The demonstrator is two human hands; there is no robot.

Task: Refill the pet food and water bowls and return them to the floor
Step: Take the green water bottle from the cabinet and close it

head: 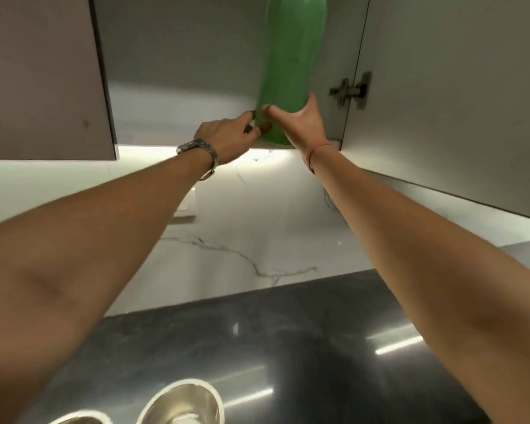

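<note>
A tall green bottle (291,56) stands at the front edge of an open upper cabinet, its top cut off by the frame. My right hand (300,120) grips its lower part, thumb on the left side and fingers wrapped round the right. My left hand (230,133), with a metal watch at the wrist, holds the base from the left with its fingertips. Two shiny steel bowls stand on the dark counter at the bottom: one (182,403) in the middle, another (80,419) partly cut off to its left.
The cabinet's right door (447,96) hangs open, its hinge (351,90) close beside the bottle. The left door (40,78) is also swung out. A white marble backsplash (242,234) with a wall socket (185,206) rises behind the dark counter (288,347).
</note>
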